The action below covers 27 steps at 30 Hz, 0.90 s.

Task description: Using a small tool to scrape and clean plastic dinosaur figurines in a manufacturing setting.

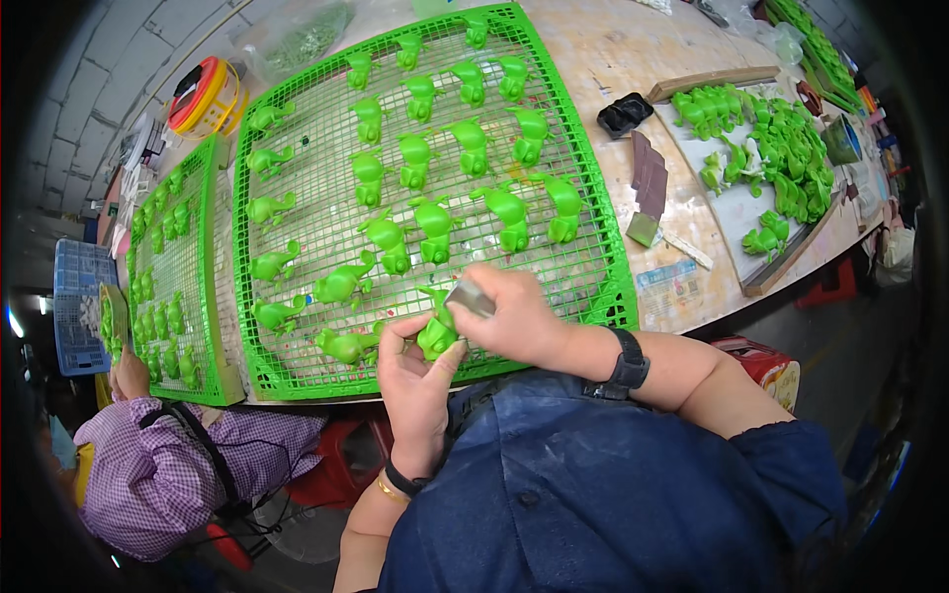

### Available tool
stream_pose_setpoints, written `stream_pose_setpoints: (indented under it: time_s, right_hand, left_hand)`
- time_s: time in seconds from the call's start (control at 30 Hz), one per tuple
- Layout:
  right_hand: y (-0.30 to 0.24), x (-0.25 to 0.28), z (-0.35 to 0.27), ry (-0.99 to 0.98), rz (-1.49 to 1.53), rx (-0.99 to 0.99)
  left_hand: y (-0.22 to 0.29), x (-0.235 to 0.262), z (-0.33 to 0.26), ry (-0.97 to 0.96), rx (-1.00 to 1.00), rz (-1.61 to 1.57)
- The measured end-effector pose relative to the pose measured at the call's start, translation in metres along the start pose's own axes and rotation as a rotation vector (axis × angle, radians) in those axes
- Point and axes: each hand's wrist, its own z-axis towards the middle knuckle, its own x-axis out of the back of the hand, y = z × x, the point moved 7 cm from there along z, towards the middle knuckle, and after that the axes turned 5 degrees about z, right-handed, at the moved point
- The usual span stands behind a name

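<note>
My left hand [413, 383] pinches a glossy green frog figurine [436, 339] between thumb and fingers, just above the near edge of a green mesh rack [619, 289]. Closed around a small grey flat piece [473, 298], my right hand [516, 314] presses it to the frog's upper part. What the grey piece is made of, I cannot tell. Rows of similar green frogs [435, 219] lie spaced out on the rack. One lying frog [346, 345] is right beside my left fingers.
Right of the rack lie brown sandpaper-like strips [647, 178] and a black dish [625, 116]. Farther right, a wood-edged board [727, 212] bears piled green frogs. At left are a second rack [210, 296], a yellow-red bucket [210, 101] and a co-worker's checked sleeve [188, 465].
</note>
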Motion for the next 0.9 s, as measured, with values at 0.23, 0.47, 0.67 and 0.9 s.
stream_pose_setpoints:
  time_s: [0.23,0.47,0.67,0.9]
  right_hand:
    - [0.009,0.009,-0.003,-0.03,0.235,-0.212]
    - [0.003,0.011,-0.007,-0.119,0.19,-0.175]
    - [-0.004,0.002,-0.002,-0.054,0.044,0.065]
    - [-0.014,-0.005,-0.005,-0.072,0.04,0.188]
  left_hand:
    - [-0.001,0.006,0.002,0.007,-0.059,-0.004]
    - [0.0,0.002,0.002,0.003,-0.029,-0.038]
    - [0.007,-0.004,0.005,-0.005,-0.118,0.089]
    - [0.001,0.005,0.001,0.08,-0.005,0.025]
